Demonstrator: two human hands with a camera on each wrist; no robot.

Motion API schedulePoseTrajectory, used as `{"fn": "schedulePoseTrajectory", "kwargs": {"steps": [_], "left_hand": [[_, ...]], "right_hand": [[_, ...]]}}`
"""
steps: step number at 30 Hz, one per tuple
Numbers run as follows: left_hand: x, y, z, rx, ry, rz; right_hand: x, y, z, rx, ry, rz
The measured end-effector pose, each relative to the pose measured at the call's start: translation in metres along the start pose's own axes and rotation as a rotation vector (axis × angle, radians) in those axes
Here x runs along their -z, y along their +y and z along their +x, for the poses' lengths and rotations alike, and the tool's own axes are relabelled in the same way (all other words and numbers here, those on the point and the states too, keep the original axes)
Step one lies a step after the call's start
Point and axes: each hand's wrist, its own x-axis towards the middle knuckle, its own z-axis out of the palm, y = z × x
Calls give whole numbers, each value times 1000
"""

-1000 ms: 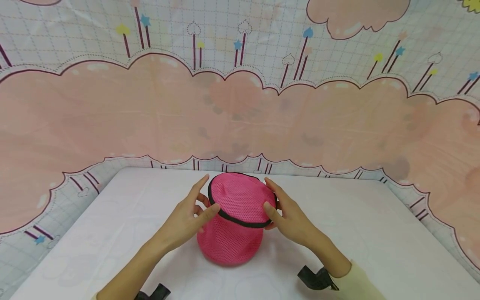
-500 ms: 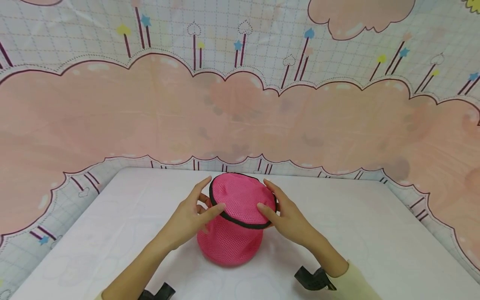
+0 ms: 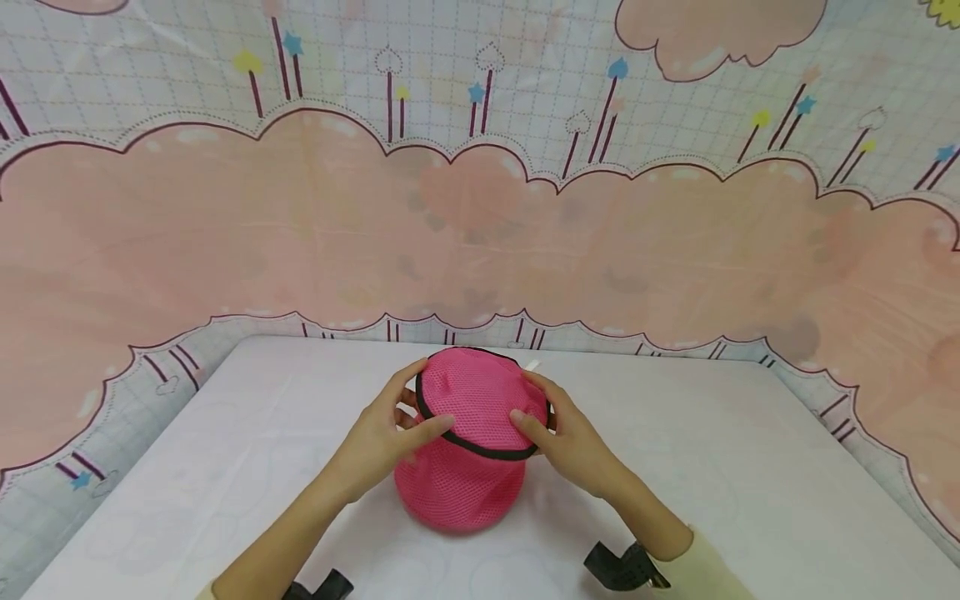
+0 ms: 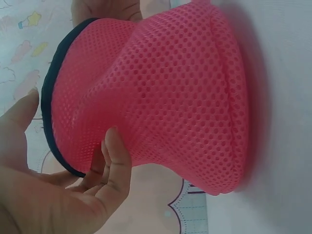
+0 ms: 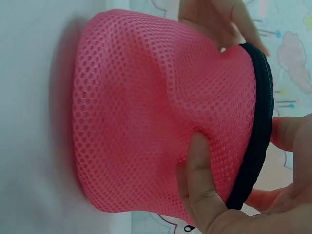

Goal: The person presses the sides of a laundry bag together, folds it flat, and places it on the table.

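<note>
A pink mesh laundry bag [image 3: 465, 492] with a black zip band round its top stands upright on the white table, its side dented inward. My left hand [image 3: 386, 429] grips the bag's upper left edge, thumb over the top panel and fingers against the mesh side. On the opposite edge my right hand [image 3: 570, 429] holds it the same way. In the right wrist view, fingers [image 5: 201, 170] press into the mesh below the black zip band [image 5: 261, 107], and a small zip pull [image 5: 189, 227] shows at the lower edge. The bag's inside is hidden.
The white table [image 3: 712, 467] extends to both sides of the bag. Behind it hangs a backdrop cloth [image 3: 480, 242] printed with peach clouds. Black wrist mounts [image 3: 622, 567] sit low near the forearms.
Both hands have drawn slightly inward, thumbs sliding further over the top panel. The bag's top looks squeezed a little narrower, and a small white tab now shows behind its right rim.
</note>
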Motion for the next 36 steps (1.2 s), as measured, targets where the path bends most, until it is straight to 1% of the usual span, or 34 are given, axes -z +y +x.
{"fn": "schedulePoseTrajectory", "kwargs": {"steps": [3, 5, 8, 13, 16, 19, 23, 29, 34, 36], "left_hand": [[-2, -4, 2, 21, 13, -4], [-4, -6, 3, 33, 6, -9], [-5, -8, 4, 35, -5, -28], [-7, -10, 5, 28, -16, -118], [-7, -12, 5, 41, -33, -174], [-8, -15, 6, 55, -68, -230], [-8, -17, 7, 77, -96, -295], [-7, -18, 6, 74, -91, -307], [-7, -20, 5, 58, -92, -268], [-8, -22, 5, 57, -91, -257]], "right_hand": [[-3, 2, -1, 16, -18, 22], [-5, 4, -2, 36, -27, 25], [-7, 4, -4, 58, -25, 36], [-9, 4, -4, 74, -2, 73], [-10, 5, -4, 71, 30, 56], [-10, 6, -4, 75, 59, 14], [-12, 7, -3, 72, 62, 7], [-15, 7, -5, 31, 50, 20], [-18, 7, -7, 10, 32, 36], [-19, 8, -7, 11, 20, 61]]}}
